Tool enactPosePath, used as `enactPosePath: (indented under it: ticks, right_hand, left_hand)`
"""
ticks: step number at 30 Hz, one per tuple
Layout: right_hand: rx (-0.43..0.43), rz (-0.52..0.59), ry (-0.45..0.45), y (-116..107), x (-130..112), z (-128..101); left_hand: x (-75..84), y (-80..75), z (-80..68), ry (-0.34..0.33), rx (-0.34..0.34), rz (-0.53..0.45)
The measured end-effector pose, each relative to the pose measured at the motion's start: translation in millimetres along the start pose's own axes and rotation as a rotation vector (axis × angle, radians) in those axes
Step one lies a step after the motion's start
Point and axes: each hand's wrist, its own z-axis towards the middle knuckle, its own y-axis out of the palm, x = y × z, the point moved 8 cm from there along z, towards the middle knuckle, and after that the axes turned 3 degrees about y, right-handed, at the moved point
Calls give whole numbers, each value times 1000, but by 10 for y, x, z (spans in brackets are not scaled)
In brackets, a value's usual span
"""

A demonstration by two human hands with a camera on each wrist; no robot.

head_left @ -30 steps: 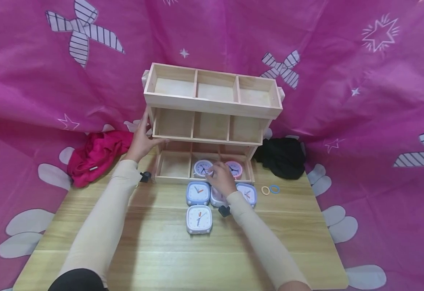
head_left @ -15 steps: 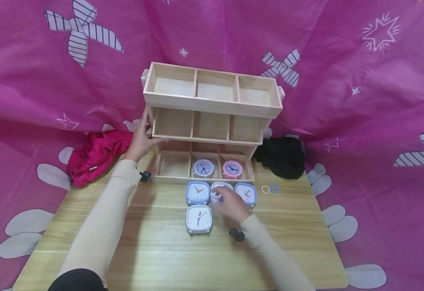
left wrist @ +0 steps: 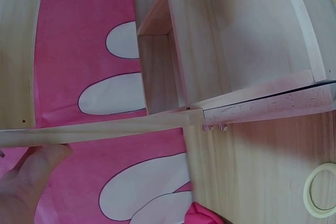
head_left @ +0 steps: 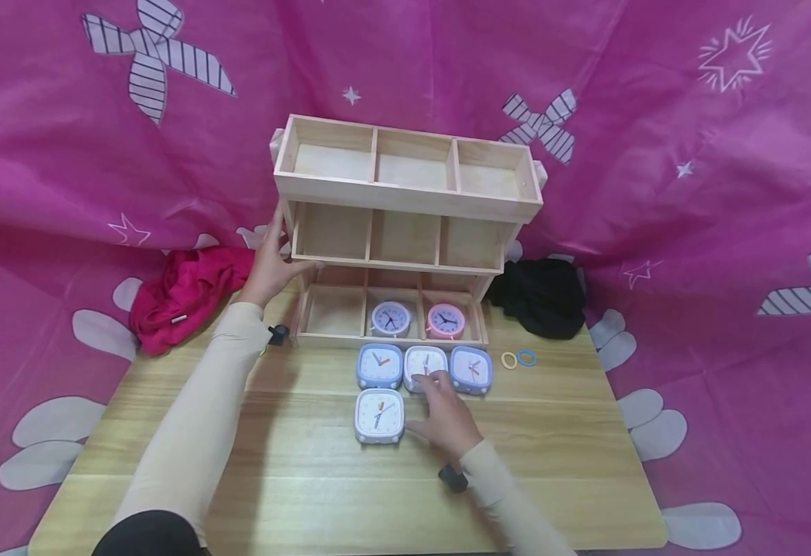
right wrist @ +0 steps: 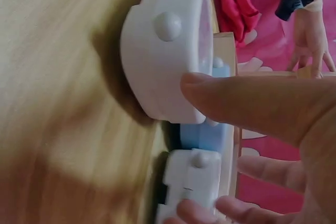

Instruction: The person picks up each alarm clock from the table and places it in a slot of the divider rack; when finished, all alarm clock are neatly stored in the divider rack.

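My left hand (head_left: 266, 270) rests at the left side of a tiered wooden box (head_left: 405, 193), its fingers extended along the side and its thumb near the middle tray. In the left wrist view, that hand (left wrist: 31, 182) touches the underside of a wooden strut (left wrist: 115, 128). My right hand (head_left: 447, 417) holds nothing, thumb and fingers apart. Its thumb is at the edge of the front white clock (head_left: 379, 415); its fingertips overlap the middle white clock (head_left: 422, 357). Blue clocks (head_left: 380, 366) flank that middle one. A lavender round clock (head_left: 390, 319) and a pink round clock (head_left: 445, 320) sit in the bottom tray.
Pink cloth (head_left: 193, 289) lies left of the box, black cloth (head_left: 541, 297) right of it. Two small rings, one cream (head_left: 509, 361) and one blue (head_left: 527, 357), lie on the wooden table (head_left: 322, 486). A patterned pink curtain (head_left: 621, 193) hangs behind.
My right hand has drawn back from the round clocks in the bottom tray to beside the front white clock, its fingers spreading. My left hand has stayed at the box.
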Motion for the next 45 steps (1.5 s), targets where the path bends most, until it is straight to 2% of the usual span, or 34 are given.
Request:
enactPosePath:
  ticks: [2, 4, 8, 16, 22, 30, 34, 41, 45]
  right_hand:
    - [23, 15, -9, 5, -3, -23]
    - [19, 46, -20, 24, -21, -47]
    - [-39, 73, -59, 123, -76, -74]
    - [-112, 53, -112, 409, -177, -93]
    - [-96, 25, -132, 518, -319, -94]
    - [0, -3, -210, 587, -447, -104]
    - [-3, -31, -237, 635, -476, -143]
    - [-38, 46, -230, 633, -553, -190]
    - [-68, 75, -245, 541, -680, -127]
  left_hand:
    - [-66, 0, 13, 5, 6, 6]
    - [-66, 6, 15, -2, 5, 3]
    - [-47, 9, 16, -6, 1, -16]
    - [-76, 0, 2, -9, 8, -1]
    - [-97, -7, 0, 3, 17, 5]
    - [-84, -20, 14, 24, 20, 10]
    - [-83, -31, 14, 24, 26, 20]
    - [-69, -22, 27, 29, 23, 5]
    - [-92, -30, 18, 22, 24, 6]
